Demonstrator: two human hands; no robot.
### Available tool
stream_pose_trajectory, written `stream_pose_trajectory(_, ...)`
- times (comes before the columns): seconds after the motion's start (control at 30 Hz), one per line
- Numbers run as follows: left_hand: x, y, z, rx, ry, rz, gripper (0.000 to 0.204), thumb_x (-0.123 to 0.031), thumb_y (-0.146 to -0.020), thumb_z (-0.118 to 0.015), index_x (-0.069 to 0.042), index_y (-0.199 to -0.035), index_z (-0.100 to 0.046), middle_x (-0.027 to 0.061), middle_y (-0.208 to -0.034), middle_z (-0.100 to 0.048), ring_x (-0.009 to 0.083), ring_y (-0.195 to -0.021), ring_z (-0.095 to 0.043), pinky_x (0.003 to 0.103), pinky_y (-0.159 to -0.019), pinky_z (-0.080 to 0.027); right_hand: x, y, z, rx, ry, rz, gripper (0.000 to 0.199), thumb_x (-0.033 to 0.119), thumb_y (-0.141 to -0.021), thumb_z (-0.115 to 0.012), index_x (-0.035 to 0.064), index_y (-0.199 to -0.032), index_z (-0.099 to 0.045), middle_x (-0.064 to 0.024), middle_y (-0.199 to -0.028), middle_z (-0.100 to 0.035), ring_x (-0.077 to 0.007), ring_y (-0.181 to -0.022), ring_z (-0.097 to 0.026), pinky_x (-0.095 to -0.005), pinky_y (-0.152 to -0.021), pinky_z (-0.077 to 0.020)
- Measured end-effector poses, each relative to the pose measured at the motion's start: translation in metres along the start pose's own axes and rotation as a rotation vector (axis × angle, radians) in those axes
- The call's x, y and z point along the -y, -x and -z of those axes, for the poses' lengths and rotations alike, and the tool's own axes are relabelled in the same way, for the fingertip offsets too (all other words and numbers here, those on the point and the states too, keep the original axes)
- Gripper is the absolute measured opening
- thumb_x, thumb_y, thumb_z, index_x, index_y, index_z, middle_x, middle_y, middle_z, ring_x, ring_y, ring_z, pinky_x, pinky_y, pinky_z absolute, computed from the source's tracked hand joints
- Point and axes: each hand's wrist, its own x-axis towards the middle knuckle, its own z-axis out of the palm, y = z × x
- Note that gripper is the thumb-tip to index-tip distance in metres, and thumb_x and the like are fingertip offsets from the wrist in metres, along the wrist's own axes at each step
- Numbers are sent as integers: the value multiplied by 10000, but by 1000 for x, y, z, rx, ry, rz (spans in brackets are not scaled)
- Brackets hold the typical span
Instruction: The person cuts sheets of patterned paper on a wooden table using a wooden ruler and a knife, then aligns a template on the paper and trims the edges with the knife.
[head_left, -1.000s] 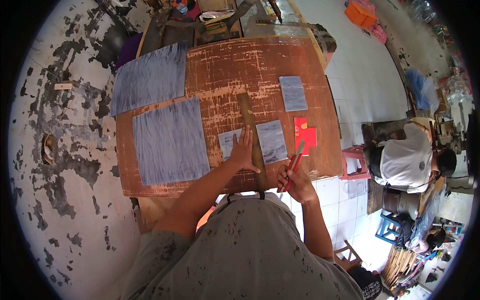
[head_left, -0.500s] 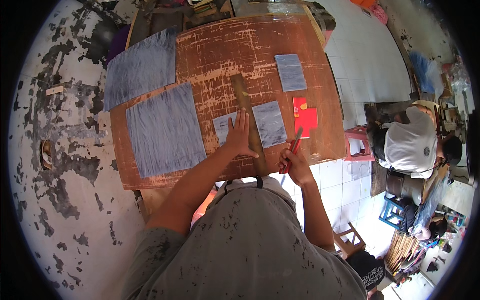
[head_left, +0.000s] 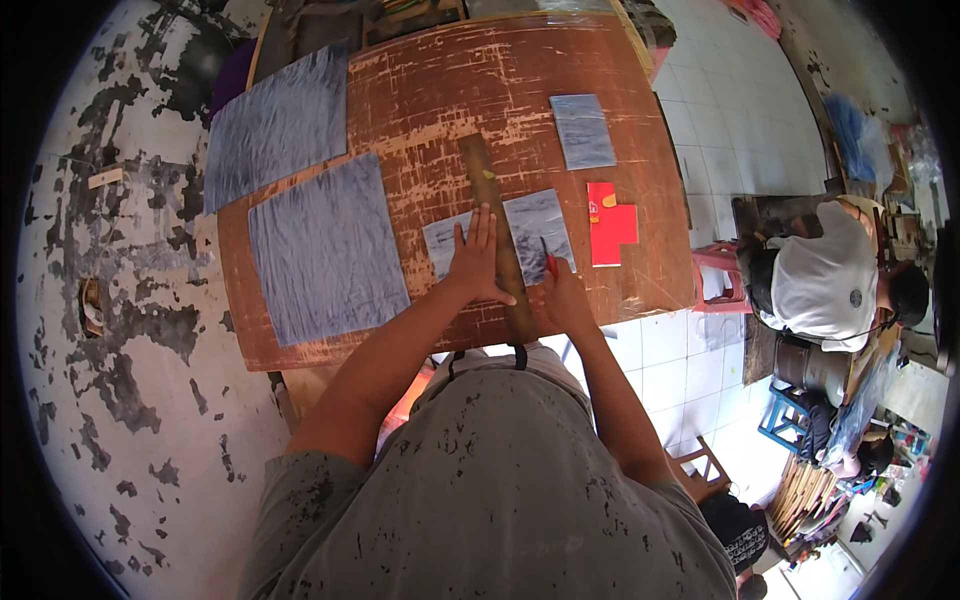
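On the worn reddish-brown table [head_left: 440, 95], my left hand [head_left: 476, 266] lies flat with fingers stretched, pressing on a long brown flat strip like a ruler [head_left: 502, 235]. Grey streaked sheet shows on both sides of the strip: a left part [head_left: 437, 247] partly under my hand, and a right part [head_left: 540, 222]. Whether they join under the strip is hidden. My right hand [head_left: 566, 297] is closed around a red-handled knife [head_left: 551, 264], its thin dark blade over the right part. A red notched card [head_left: 612, 228] lies to the right.
Two large grey streaked sheets, one nearer [head_left: 328, 250] and one farther [head_left: 278, 125], lie at the left. A smaller grey piece [head_left: 583, 132] is at the far right. Beyond the table's right edge are a pink stool [head_left: 722, 278] and a seated person in white [head_left: 825, 280].
My right hand has moved left and slightly away from me, bringing the knife from near the red card onto the grey sheet. My left hand stays on the strip.
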Motion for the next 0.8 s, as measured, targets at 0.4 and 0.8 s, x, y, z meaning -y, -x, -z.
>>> stream_pose_trajectory(0.4,2,0,-6,-45,88,-10,1739,-774,-419,-923,147,-1624,-74,336,-1727,33,471,-1627,8,723,-1243,-149,101,-98,-41,304,370,-192,375,153,-980,-634,-127,-1189,-498,-378,-1117,-695,-498,-1062,-716,-526,-905,-595)
stream_pose_trajectory(0.8,-3,1,5,9,-1,34,1701,-810,-464,-895,113,-1649,-97,307,-1742,32,429,-1636,-14,676,-1266,-146,62,-90,-58,439,538,-106,478,215,-948,-655,-146,-1245,-554,-415,-1196,-633,-529,-1069,-699,-547,-880,-599)
